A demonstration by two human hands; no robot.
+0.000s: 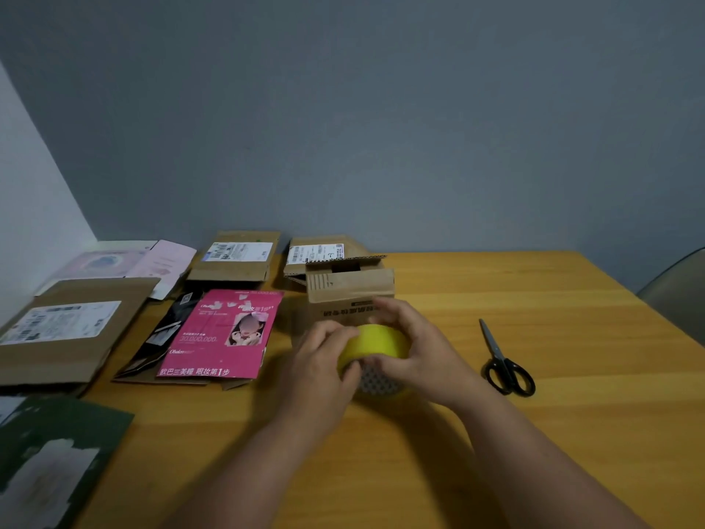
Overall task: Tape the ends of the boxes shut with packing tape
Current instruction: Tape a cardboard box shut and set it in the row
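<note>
Both hands, left [318, 362] and right [410, 345], grip a yellow roll of packing tape [375, 343] just above the wooden table [534, 433], in front of an open-topped brown cardboard box [349, 290]. Black-handled scissors [503, 362] lie to the right.

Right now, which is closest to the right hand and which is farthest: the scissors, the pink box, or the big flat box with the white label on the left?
1. Scissors: on the table just right of the right hand.
2. Pink box: flat on the table, left of both hands.
3. Big flat cardboard box: far left edge, farthest.
</note>
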